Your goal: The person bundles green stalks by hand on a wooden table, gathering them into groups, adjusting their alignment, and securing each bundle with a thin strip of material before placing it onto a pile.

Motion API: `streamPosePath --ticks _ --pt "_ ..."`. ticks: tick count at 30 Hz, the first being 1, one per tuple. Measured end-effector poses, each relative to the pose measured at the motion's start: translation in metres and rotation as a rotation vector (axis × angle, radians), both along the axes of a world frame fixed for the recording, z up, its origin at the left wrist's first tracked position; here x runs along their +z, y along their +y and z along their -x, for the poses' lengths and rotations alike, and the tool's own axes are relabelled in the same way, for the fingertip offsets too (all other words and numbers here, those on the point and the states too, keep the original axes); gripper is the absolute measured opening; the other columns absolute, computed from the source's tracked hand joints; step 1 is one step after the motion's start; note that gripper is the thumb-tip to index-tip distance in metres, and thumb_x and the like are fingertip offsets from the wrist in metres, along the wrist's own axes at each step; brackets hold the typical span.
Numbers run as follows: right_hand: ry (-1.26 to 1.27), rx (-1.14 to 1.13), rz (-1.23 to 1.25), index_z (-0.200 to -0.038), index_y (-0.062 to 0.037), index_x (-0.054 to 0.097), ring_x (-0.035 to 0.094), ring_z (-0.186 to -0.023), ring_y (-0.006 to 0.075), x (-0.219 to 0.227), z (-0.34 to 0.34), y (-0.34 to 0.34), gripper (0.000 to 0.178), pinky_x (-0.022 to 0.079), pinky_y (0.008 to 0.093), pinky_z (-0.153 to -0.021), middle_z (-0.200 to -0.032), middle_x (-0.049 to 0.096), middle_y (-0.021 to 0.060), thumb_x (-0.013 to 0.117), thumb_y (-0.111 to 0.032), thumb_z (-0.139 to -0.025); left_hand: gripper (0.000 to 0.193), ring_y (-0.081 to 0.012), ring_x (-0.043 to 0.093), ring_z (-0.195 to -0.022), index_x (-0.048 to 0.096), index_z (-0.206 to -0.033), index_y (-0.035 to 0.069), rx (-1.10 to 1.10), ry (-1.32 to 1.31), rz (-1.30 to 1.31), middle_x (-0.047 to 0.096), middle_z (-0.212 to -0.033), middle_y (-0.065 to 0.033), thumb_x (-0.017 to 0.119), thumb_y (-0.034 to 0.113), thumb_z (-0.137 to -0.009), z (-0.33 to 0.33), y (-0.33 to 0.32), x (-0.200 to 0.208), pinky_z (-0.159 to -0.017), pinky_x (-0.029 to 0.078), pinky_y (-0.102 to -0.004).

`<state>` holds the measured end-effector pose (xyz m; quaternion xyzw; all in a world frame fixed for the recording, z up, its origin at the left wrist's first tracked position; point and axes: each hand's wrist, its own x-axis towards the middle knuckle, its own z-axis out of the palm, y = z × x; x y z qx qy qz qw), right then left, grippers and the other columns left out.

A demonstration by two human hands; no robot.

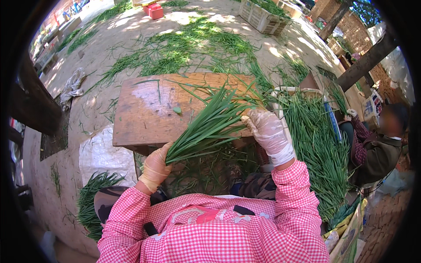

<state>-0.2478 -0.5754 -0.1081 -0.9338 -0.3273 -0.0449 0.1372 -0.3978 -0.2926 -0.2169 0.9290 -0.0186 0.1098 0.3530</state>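
A bunch of long green chives [206, 125] slants over the near edge of a worn wooden table [144, 122]. My left hand [155, 168], in a thin clear glove, is closed round the bunch's lower left end. At its upper right end is my right hand [268, 133], also gloved, with its fingers curled in at the stalk ends; part of their grip is hidden. Loose blades and a small green scrap [177, 110] lie on the tabletop. A large heap of chives [313, 144] rests close by my right forearm.
Another pile of chives [94, 206] lies by my left leg, next to a white sack [107, 153]. Cut greens [184, 48] litter the ground beyond the table. A pale crate [263, 17] and a red box [153, 11] stand farther off. At right sits another person [377, 153].
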Motion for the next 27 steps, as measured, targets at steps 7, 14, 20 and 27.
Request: streamPosePath --ticks 7,14,20,27 --pt "0.11 -0.128 -0.74 -0.087 -0.005 0.059 0.054 -0.07 0.0147 -0.027 -0.035 0.005 0.02 0.042 0.0285 -0.063 -0.077 0.059 0.0037 0.053 -0.023 -0.091 0.038 -0.005 0.052 -0.089 0.055 -0.114 0.004 -0.146 0.356 0.836 0.061 -0.102 0.0027 0.061 0.0 -0.078 -0.002 -0.011 -0.008 -0.078 0.044 -0.0222" --pt "0.838 -0.191 -1.737 -0.084 -0.0106 0.054 0.04 -0.054 0.0059 -0.029 -0.063 0.006 0.026 0.037 0.0219 -0.054 -0.063 0.044 -0.0056 0.056 -0.036 -0.088 0.038 -0.0043 0.051 -0.08 0.056 -0.115 0.006 -0.185 0.531 1.148 0.059 -0.098 0.0052 0.062 0.0 -0.078 -0.001 -0.003 0.011 -0.068 0.043 -0.0201" --pt "0.8 -0.235 -1.749 -0.092 -0.007 0.055 0.031 -0.046 0.0043 -0.013 -0.075 -0.034 0.019 0.036 0.0225 -0.052 -0.057 0.036 -0.0073 0.049 -0.025 -0.094 0.025 -0.0114 0.056 -0.065 0.058 -0.099 0.004 -0.136 0.529 1.211 0.06 -0.079 -0.0026 0.065 0.005 -0.076 0.001 0.01 0.008 -0.06 0.046 -0.0255" --pt "0.13 -0.012 -0.277 -0.111 -0.0039 0.053 0.055 -0.091 0.0255 -0.034 -0.04 0.001 0.026 0.044 0.0339 -0.082 -0.1 0.058 0.0118 0.053 -0.011 -0.086 0.03 -0.0126 0.055 -0.063 0.058 -0.1 0.001 -0.192 0.555 1.257 0.06 -0.075 -0.0045 0.066 0.007 -0.072 -0.002 0.006 0.012 -0.058 0.044 -0.026"
